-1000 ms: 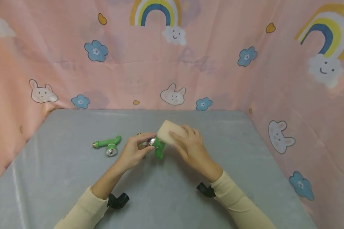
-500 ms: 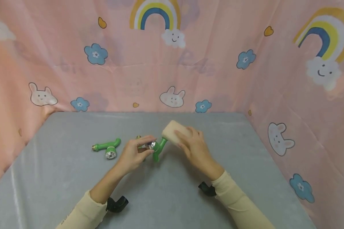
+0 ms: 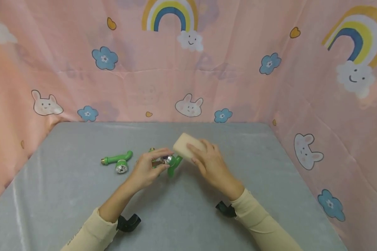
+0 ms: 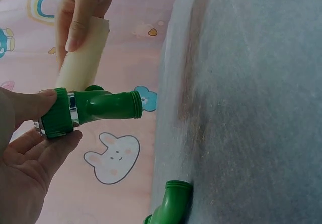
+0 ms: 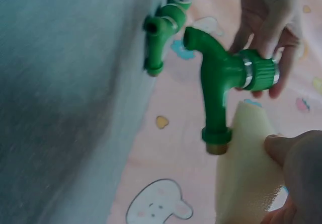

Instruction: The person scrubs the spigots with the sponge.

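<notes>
My left hand (image 3: 144, 170) grips a green tap (image 3: 171, 169) by its ribbed, chrome-banded knob, thumb on one side and fingers on the other, above the table. Its brass threaded end shows in the right wrist view, pointing towards the sponge. A cream sponge (image 3: 186, 145), block-shaped, is in my right hand (image 3: 215, 169), thumb on one face and fingers on the other. In the right wrist view the sponge (image 5: 249, 168) lies right alongside the tap's threaded end. A second green tap (image 3: 116, 159) rests on the table to the left.
Behind the left hand, the brass end (image 3: 152, 149) of another tap on the grey-covered table (image 3: 182, 219) peeks out. Black curved pieces (image 3: 128, 223) stick out at both wrists. A pink patterned curtain (image 3: 163, 76) rises along the back and sides.
The right hand slides the sponge up and right, baring more of the tap's pipe, then back down and left over it. The left hand keeps its grip, with the tap tilting slightly.
</notes>
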The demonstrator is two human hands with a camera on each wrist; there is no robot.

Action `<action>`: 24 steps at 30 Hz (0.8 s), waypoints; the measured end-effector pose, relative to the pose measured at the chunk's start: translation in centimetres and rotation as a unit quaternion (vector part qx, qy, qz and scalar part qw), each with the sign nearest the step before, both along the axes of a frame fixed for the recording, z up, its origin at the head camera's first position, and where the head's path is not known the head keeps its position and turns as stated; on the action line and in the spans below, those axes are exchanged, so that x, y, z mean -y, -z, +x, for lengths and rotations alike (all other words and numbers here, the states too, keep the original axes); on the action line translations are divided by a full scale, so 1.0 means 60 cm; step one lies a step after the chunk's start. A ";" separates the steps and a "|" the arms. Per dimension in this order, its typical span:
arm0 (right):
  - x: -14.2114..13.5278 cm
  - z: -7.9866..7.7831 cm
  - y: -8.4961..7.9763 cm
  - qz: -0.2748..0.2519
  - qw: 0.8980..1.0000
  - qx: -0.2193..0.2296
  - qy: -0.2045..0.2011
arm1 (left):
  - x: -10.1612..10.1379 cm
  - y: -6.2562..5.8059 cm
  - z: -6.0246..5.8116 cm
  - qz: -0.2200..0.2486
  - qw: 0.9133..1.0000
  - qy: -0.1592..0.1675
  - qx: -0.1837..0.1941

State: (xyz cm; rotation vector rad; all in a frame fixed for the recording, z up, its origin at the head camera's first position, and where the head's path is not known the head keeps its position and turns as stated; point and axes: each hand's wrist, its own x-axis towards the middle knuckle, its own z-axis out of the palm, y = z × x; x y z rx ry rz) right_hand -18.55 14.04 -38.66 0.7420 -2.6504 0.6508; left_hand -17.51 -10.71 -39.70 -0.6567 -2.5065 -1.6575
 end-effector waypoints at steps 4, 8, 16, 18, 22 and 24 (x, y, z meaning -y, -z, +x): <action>-0.002 -0.005 0.010 -0.002 1.000 0.006 0.017 | 0.001 0.000 0.001 0.006 1.000 0.009 0.009; -0.010 -0.012 0.012 -0.013 0.999 0.004 0.036 | 0.002 0.000 0.000 0.014 1.000 0.016 0.017; -0.028 -0.032 0.018 -0.012 0.997 -0.004 0.079 | 0.008 -0.005 -0.002 0.036 0.999 0.029 0.026; -0.035 -0.035 0.018 -0.019 0.996 0.000 0.091 | 0.009 -0.006 -0.002 0.038 0.998 0.034 0.023; -0.033 -0.031 0.009 -0.056 0.995 -0.004 0.076 | 0.012 -0.003 -0.002 0.034 0.998 0.043 0.022; -0.019 -0.024 0.002 -0.076 0.996 -0.008 0.047 | 0.020 -0.003 -0.001 0.029 0.999 0.037 0.027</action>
